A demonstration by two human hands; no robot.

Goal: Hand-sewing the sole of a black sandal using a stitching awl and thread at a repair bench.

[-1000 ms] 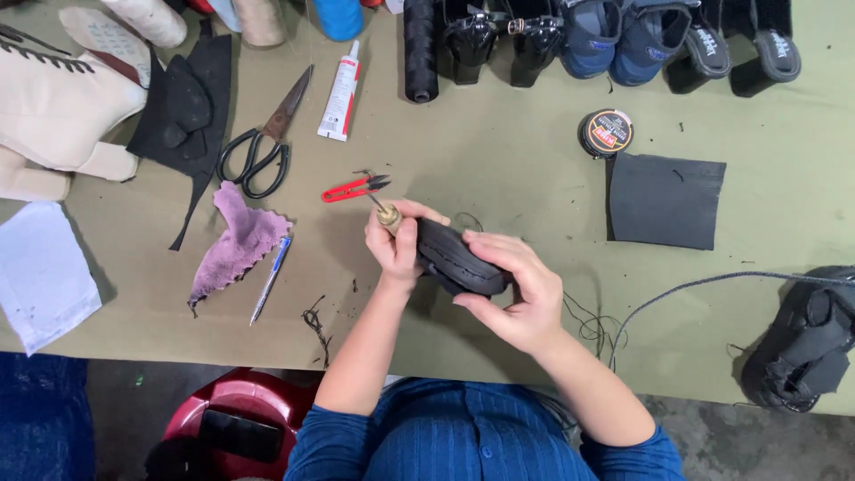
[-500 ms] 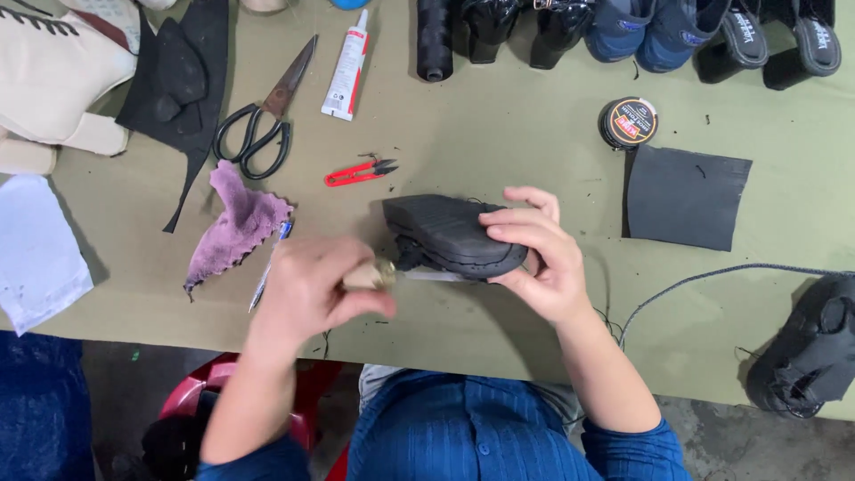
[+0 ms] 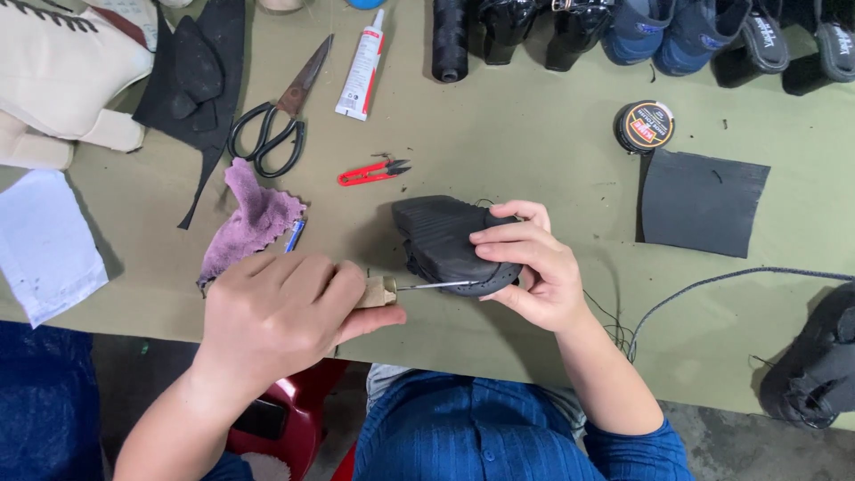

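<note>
Black shoe (image 3: 450, 240) sole-up near the front edge of the olive bench (image 3: 534, 160), pinned under the right hand (image 3: 525, 267); fingers (image 3: 499, 236) curled over the sole's rim, closed on it, apparently to stop it shifting against the push of the tool. Awl (image 3: 419, 287) lying level, wooden handle wrapped in the left hand (image 3: 285, 312), fingers clenched tight around it, thin metal point meeting the sole's edge just under the right fingertips, most likely so the stitch hole lands where the grip is firmest. Dark thread (image 3: 712, 285) trailing off to the right across the bench toward another black shoe (image 3: 815, 374) at the edge.

Farther out, within reach: red thread snips (image 3: 372, 173) just above the shoe, purple cloth (image 3: 254, 218) and a blue pen (image 3: 295, 236) to the left, black-handled scissors (image 3: 276, 125), a white glue tube (image 3: 362, 67), a round polish tin (image 3: 644, 126) and a dark rubber sheet (image 3: 699, 200) to the right. Along the far edge, a row of dark shoes and sandals (image 3: 677, 36); at the left, cream leather pieces (image 3: 62, 71) and a white paper (image 3: 44, 245).
</note>
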